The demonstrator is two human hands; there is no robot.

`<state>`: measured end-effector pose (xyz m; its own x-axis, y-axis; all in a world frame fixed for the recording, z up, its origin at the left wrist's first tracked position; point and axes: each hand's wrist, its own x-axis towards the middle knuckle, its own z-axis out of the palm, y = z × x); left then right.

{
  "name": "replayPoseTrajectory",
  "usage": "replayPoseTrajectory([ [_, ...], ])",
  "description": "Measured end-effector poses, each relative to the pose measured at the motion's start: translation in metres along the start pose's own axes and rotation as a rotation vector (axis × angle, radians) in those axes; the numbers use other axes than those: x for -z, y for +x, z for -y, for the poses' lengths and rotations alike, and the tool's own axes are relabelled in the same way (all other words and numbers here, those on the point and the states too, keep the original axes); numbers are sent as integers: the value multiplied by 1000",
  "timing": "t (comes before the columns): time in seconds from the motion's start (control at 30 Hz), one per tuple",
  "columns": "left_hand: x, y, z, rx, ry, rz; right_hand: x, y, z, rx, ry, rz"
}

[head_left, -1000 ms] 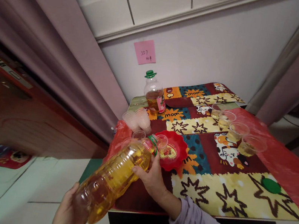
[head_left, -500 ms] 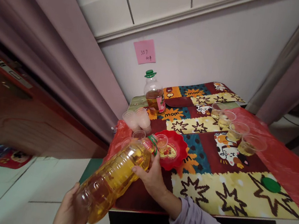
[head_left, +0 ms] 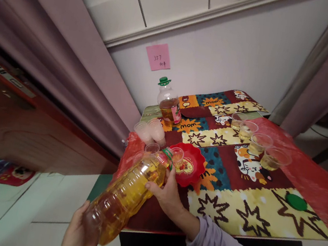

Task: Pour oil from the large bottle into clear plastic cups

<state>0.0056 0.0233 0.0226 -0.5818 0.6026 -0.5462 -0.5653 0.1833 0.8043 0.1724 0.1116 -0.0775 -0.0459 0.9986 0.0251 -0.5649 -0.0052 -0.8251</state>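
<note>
A large clear bottle of yellow oil point(head_left: 129, 192) is tilted, its neck pointing away toward a red scalloped plate point(head_left: 197, 162). My left hand point(head_left: 79, 232) is wrapped round the bottle's base. Near the neck, my right hand point(head_left: 167, 193) grips the bottle from the right, its thumb on the side. Just past the bottle's mouth a clear plastic cup point(head_left: 177, 155) stands on the plate's left part; the bottle hides some of it. Another clear cup point(head_left: 152, 148) is left of the neck. The loose green cap point(head_left: 296, 202) lies at the table's right front.
Several clear cups with pale yellow liquid stand in a row, the nearest cup point(head_left: 275, 158) at the right. Stacked cups point(head_left: 155, 131) are at the left, before a second, green-capped bottle point(head_left: 170, 105). A wooden door point(head_left: 39, 131) is close on the left.
My left hand and the bottle's base have shifted very slightly right and up. The grip of both hands and the other things look the same.
</note>
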Motion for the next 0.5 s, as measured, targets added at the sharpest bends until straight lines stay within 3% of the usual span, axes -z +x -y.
replayPoseTrajectory([
  [0.3, -1, 2, 1, -22, 87, -32, 3, 3, 3, 19, -36, 4],
  [0.5, 8, 11, 5, 2, 66, -37, -3, 0, 24, 40, -57, 33],
])
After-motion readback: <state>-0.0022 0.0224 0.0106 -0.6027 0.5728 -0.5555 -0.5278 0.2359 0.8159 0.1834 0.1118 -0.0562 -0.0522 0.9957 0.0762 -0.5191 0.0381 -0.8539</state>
